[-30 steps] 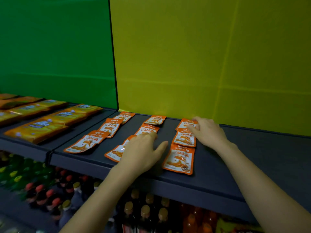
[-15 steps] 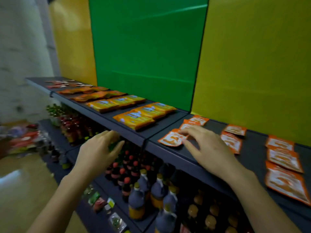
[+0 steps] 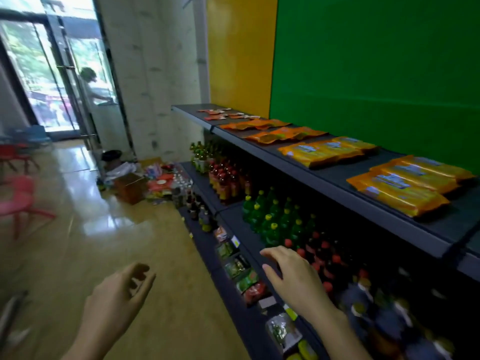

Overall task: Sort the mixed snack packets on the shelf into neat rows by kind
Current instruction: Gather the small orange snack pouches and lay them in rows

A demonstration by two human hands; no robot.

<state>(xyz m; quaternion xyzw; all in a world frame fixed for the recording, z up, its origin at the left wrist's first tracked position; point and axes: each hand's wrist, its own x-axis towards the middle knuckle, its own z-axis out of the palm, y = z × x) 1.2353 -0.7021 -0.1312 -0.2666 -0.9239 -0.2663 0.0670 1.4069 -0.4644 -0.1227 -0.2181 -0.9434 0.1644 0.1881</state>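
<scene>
The dark top shelf (image 3: 337, 183) runs from far left to near right. On it lie rows of long yellow-orange packets (image 3: 397, 189), a second group (image 3: 324, 152), darker orange packets (image 3: 283, 133) and small red-orange sachets (image 3: 223, 114) at the far end. My left hand (image 3: 117, 300) hangs over the aisle floor with fingers loosely curled, holding nothing. My right hand (image 3: 296, 279) hovers in front of the lower bottle shelf, fingers spread and empty. Both hands are below and clear of the top shelf.
Green and red-capped bottles (image 3: 275, 222) fill the lower shelf; small packets (image 3: 241, 271) line its front edge. A cardboard box (image 3: 130, 187) and loose goods sit on the floor at the shelf's end. Red chairs (image 3: 18, 201) stand left. A person (image 3: 91, 87) is by the glass door.
The view has swung left along the aisle. Both hands have left the small orange sachets and dropped below the top shelf; those sachets are now out of view.
</scene>
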